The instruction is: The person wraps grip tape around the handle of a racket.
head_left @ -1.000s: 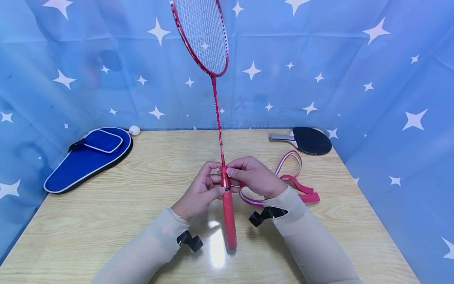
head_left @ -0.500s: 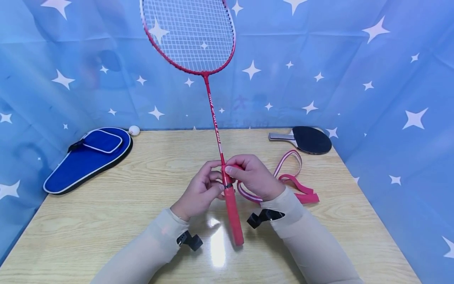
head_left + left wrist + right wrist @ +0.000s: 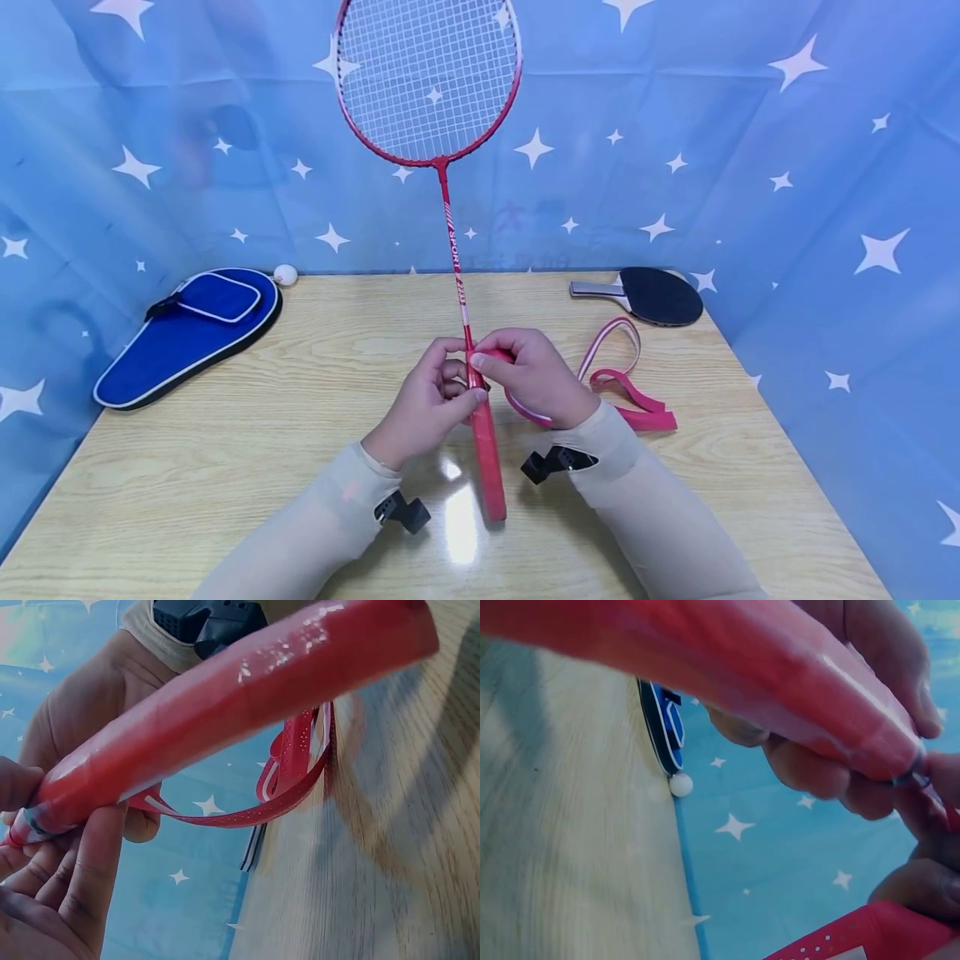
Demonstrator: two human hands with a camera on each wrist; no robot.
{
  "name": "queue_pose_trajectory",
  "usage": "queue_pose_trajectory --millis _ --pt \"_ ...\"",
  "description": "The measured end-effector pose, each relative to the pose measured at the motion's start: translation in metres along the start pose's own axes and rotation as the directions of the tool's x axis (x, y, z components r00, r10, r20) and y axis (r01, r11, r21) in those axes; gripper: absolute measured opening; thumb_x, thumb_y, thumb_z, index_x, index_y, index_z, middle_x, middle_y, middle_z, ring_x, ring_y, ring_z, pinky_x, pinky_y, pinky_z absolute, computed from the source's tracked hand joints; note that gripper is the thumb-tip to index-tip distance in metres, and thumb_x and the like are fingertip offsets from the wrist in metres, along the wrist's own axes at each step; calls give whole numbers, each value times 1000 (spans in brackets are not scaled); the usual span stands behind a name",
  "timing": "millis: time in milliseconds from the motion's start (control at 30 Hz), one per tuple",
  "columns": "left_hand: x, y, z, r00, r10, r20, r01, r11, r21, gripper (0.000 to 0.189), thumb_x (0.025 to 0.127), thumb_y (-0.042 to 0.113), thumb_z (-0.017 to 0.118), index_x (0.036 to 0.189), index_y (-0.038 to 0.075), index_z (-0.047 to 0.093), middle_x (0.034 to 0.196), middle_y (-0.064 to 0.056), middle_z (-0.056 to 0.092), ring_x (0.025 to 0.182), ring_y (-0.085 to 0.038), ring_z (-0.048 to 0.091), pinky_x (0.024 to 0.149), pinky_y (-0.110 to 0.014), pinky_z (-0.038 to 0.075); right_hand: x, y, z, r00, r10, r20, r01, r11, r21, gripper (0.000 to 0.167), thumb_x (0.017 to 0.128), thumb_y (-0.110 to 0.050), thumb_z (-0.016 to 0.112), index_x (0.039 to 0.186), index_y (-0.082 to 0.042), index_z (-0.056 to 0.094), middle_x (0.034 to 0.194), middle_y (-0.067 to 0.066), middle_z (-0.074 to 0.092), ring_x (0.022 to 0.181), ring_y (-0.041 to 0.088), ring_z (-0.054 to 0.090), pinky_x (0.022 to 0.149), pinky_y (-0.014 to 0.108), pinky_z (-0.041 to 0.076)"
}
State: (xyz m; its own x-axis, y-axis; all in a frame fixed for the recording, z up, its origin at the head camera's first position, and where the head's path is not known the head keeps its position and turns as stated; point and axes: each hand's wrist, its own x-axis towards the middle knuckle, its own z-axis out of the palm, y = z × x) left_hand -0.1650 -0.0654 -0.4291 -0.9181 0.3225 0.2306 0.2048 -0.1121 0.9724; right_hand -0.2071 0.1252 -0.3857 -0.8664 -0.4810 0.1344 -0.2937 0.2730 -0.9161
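A red badminton racket (image 3: 453, 242) stands tilted up, strings facing the camera and the top of its head cut off by the frame. My left hand (image 3: 420, 404) holds it around the top of the red handle (image 3: 489, 458), thumb along the near side. Close beside, my right hand (image 3: 540, 375) pinches the end of a red perforated grip tape (image 3: 232, 819) against the cone above the handle. From there the tape trails to the table in loops (image 3: 648, 419), showing a white-striped side. In the right wrist view, the tape (image 3: 889, 930) passes below the fingers.
A blue paddle case (image 3: 187, 333) lies at the left back, with a white ball (image 3: 285, 275) beside it. The black table tennis paddle (image 3: 660, 297) rests at the right back. Behind the wooden table (image 3: 337, 333) hangs a blue star-patterned curtain (image 3: 262, 125).
The racket has turned about its shaft, its head going from narrow to broad-faced. Its handle end swung right, then slightly back left. Both hands stay at the cone, with small finger shifts.
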Motion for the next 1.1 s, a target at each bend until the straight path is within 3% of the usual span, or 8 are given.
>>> queue_pose_trajectory --millis 133,433,767,900,1000,1100 --pt "0 0 -1 1000 23 7 -23 1000 16 54 93 -9 66 141 9 47 104 -26 72 76 -19 74 66 -37 66 -1 -3 -4 1000 15 2 -15 1000 -21 14 101 -11 68 105 -6 80 88 17 70 74 22 53 67 27 48" --pt "1 0 -2 999 44 20 -44 999 -13 53 93 -11 59 141 5 46 108 -27 73 78 -23 77 69 -36 66 -1 -2 -11 999 23 33 -22 999 -26 17 104 -12 64 109 -7 80 95 8 73 77 22 55 69 28 49" --pt "1 1 -2 996 69 53 -64 994 -90 53 94 -14 53 143 2 41 115 -32 70 91 -54 74 77 -44 66 1 -3 -14 993 75 90 -76 997 10 20 106 -14 63 114 -7 79 103 8 75 93 34 62 81 35 54" --pt "1 1 -3 994 85 64 -77 990 -116 52 94 -15 52 143 0 41 115 -37 68 92 -61 69 78 -44 66 0 -4 -16 990 85 116 -90 995 33 21 106 -13 62 116 -5 78 105 9 75 96 31 65 85 36 56" --pt "1 0 -3 991 102 81 -91 987 -134 50 95 -15 50 142 -2 40 115 -39 67 91 -56 73 78 -45 66 0 -1 -16 986 79 149 -91 993 79 22 107 -12 60 117 -2 77 103 8 75 95 24 65 87 35 57" --pt "1 -2 -3 986 131 107 -113 980 -161 51 94 -15 48 143 -3 39 116 -42 65 90 -43 78 78 -45 66 0 1 -16 982 65 178 -90 987 133 23 107 -10 59 117 1 77 96 6 74 89 20 63 82 31 56"
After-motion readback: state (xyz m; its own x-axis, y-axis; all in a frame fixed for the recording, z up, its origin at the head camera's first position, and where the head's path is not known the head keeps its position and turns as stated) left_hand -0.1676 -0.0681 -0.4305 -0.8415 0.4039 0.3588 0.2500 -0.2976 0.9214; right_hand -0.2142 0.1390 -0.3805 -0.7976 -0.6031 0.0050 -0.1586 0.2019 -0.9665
